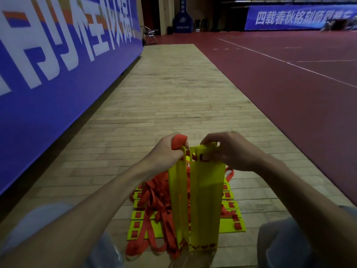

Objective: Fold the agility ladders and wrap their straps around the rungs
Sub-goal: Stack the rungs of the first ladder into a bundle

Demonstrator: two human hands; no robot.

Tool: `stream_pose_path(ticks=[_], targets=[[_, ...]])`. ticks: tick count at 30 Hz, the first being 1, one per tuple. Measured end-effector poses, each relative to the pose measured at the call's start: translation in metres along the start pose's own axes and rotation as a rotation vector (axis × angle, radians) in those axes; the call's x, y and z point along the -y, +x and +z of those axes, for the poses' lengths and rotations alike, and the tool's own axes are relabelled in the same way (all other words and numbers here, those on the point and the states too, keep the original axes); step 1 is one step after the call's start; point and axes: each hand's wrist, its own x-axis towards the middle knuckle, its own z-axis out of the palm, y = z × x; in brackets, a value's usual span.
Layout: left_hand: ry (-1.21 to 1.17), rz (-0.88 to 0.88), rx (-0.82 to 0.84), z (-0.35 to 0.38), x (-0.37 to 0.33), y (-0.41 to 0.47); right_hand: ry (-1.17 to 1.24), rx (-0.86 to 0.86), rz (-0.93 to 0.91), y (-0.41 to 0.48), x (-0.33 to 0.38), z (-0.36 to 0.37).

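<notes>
Wooden floor (173, 97) beside a blue banner (58, 64): left hand (170, 151) clutches a red strap (179, 142); right hand (229, 151) grips upright yellow rungs (202, 200) above a strap tangle (156, 202).

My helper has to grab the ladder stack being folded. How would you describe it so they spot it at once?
Find the pale wooden floor strip between the blue banner and the red court. At its near end, the right hand grips a stack of yellow rungs, the left hand its red strap. Unlike the flat rungs beneath among loose straps, it stands on end.
</notes>
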Motion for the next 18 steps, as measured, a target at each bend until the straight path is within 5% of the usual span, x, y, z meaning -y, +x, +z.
stream_pose_path(ticks=[4,11,18], targets=[[-0.039,-0.043,0.163,-0.0038,-0.0007,-0.0051,0.002,-0.064,0.020,-0.0005,-0.0006,0.0015],[0.070,0.004,0.006,0.0040,-0.0002,-0.0023,-0.001,-0.099,0.007,0.0005,0.0010,0.0054],[0.145,0.068,0.143,0.0011,-0.0016,-0.0059,0.003,-0.042,-0.044,-0.0010,0.0034,0.0022]])
